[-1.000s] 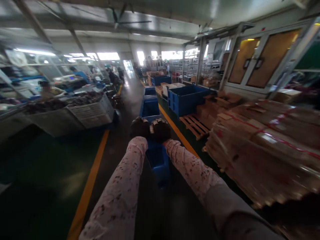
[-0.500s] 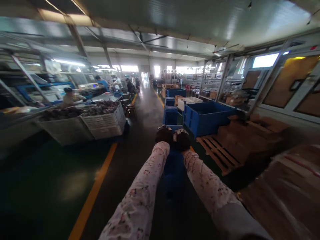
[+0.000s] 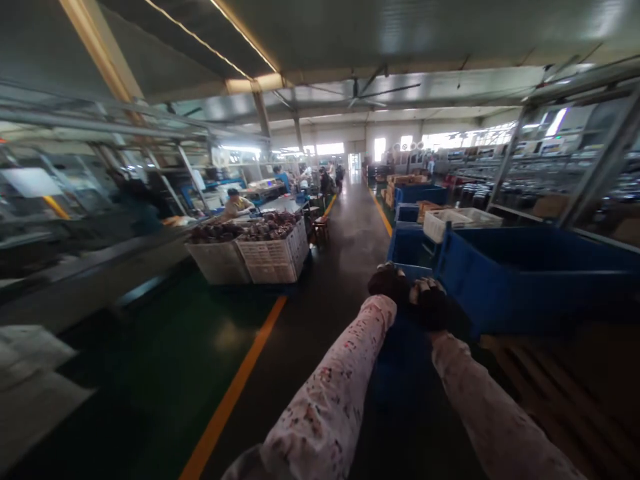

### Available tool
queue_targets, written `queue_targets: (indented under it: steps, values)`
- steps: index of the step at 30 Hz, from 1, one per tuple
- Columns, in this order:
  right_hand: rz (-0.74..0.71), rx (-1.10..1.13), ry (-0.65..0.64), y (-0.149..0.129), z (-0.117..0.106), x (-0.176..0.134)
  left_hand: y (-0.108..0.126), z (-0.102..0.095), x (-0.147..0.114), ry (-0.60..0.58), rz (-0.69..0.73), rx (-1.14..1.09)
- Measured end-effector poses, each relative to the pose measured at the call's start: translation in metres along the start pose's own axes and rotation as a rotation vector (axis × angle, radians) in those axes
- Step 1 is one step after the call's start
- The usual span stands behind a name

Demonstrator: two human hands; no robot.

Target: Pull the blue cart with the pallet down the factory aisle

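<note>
Blue crate (image 3: 400,347) has both gloved hands, left (image 3: 389,283) and right (image 3: 431,303), closed on its near edge.

Both hands (image 3: 413,297) grip a bin (image 3: 400,347) left of a crate (image 3: 525,280).

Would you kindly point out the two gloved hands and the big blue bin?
left hand (image 3: 389,283), head view, back of glove
right hand (image 3: 431,303), head view, knuckles
big blue bin (image 3: 505,293), head view, near side wall

The cardboard stacks have dropped out of view; the big blue bin (image 3: 530,280) now sits beside both hands (closer)
</note>
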State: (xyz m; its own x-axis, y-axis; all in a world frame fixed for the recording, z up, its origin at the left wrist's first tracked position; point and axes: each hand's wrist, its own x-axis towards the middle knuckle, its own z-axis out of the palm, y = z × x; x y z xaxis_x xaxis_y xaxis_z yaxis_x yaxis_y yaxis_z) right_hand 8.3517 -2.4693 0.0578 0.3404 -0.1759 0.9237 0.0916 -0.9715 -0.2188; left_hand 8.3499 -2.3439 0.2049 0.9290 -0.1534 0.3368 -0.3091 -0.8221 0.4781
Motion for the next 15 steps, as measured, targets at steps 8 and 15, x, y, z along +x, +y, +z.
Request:
queue_targets:
  steps: [8,15]
  values:
    - [-0.035,0.078,0.014,0.011,0.048,0.032,-0.021,0.014,0.073,-0.005,0.059,-0.071]
    - [-0.012,0.06,0.093,0.027,0.104,0.046,-0.036,0.033,0.137,-0.064,0.119,-0.11]
